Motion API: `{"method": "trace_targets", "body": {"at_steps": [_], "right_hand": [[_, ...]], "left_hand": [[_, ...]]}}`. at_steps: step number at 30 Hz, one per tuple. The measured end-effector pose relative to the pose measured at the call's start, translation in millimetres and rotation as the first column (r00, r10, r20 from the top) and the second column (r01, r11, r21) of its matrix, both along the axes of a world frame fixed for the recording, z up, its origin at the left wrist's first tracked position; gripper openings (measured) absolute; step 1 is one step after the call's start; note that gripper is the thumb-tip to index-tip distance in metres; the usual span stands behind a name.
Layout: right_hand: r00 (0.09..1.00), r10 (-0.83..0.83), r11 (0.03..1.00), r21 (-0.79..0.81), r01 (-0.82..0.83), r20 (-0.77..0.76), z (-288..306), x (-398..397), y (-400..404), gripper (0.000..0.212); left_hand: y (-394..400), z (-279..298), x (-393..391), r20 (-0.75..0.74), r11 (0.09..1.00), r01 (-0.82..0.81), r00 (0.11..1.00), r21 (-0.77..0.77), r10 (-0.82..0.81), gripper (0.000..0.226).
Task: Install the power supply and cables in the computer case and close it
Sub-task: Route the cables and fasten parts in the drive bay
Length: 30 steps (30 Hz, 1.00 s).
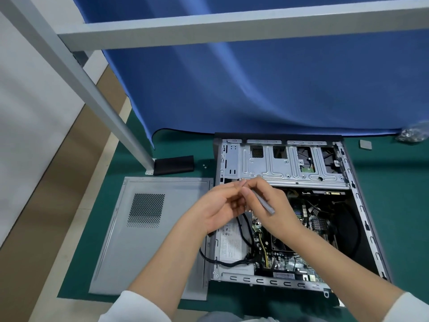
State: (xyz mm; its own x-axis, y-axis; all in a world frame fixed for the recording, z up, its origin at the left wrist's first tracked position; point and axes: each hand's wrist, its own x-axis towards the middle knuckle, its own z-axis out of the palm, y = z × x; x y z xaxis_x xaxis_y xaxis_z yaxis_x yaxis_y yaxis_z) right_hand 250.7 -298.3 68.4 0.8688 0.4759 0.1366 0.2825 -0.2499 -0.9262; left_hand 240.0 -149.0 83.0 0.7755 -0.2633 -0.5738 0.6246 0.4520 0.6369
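On a green mat before a blue cloth, the right hand grips a screwdriver over the open computer case, left hand curled at its tip.

Your case is bare stamped metal, dull sheen; side panel left is matt grey metal, perforated; desk mat matt green; far cloth smooth blue.

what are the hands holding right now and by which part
The right hand grips a slim grey tool near its upper end. The left hand meets its tip; anything pinched there cannot be told.
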Motion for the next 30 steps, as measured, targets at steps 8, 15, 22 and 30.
{"method": "trace_targets", "body": {"at_steps": [8, 15, 22, 30], "right_hand": [[0.991, -0.020, 0.908, -0.412, 0.072, 0.129, -26, 65, 3, 0.018], [0.939, 0.063, 0.717, -0.670, 0.193, 0.338, -70, 97, 10, 0.016], [0.862, 0.064, 0.714, -0.626, 0.313, 0.503, -81, 96, 15, 0.010], [0.866, 0.058, 0.685, -0.651, 0.328, 0.497, -82, 95, 16, 0.019]], "left_hand": [[64, -26, 45, 0.196, 0.648, -0.197, 0.978, 0.736, 0.074, 0.019], [108, -107, 85, 0.087, 0.198, -0.056, 0.985, 0.979, -0.151, 0.019], [116, -154, 126, -0.080, -0.074, 0.057, 0.928, 0.996, -0.365, 0.034], [111, -170, 153, -0.106, -0.139, 0.049, 0.891, 0.989, -0.441, 0.028]]}}
